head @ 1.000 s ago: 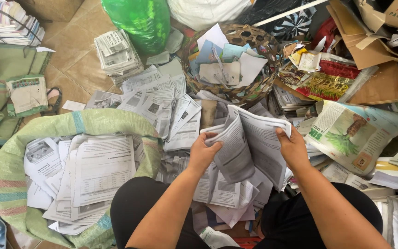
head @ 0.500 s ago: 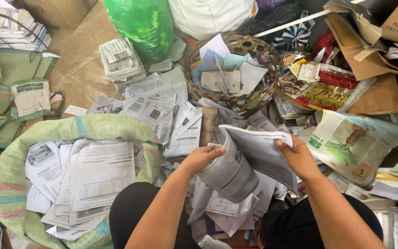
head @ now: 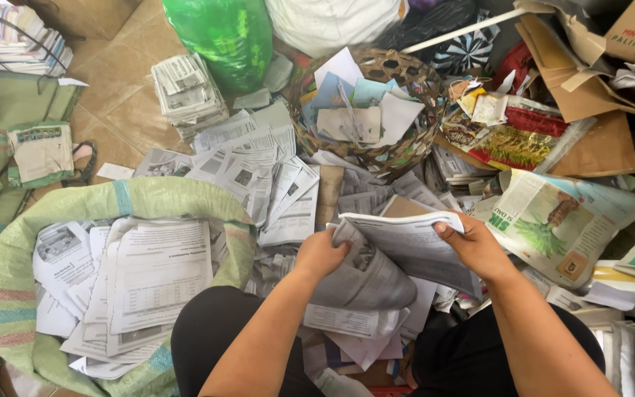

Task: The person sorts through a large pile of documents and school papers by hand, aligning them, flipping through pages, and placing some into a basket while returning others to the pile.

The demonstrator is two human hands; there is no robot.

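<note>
Both hands hold paper bundle (head: pixel 398 254) crosswise

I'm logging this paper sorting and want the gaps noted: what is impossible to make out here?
Head view only:
- Left hand: fingertips hidden inside the folded printed sheets.
- Right hand: palm hidden; only the thumb shows on top.
- Green woven sack: depth hidden by papers, bottom cut by the frame edge.
- Wicker basket: contents below the top scraps hidden.
</note>
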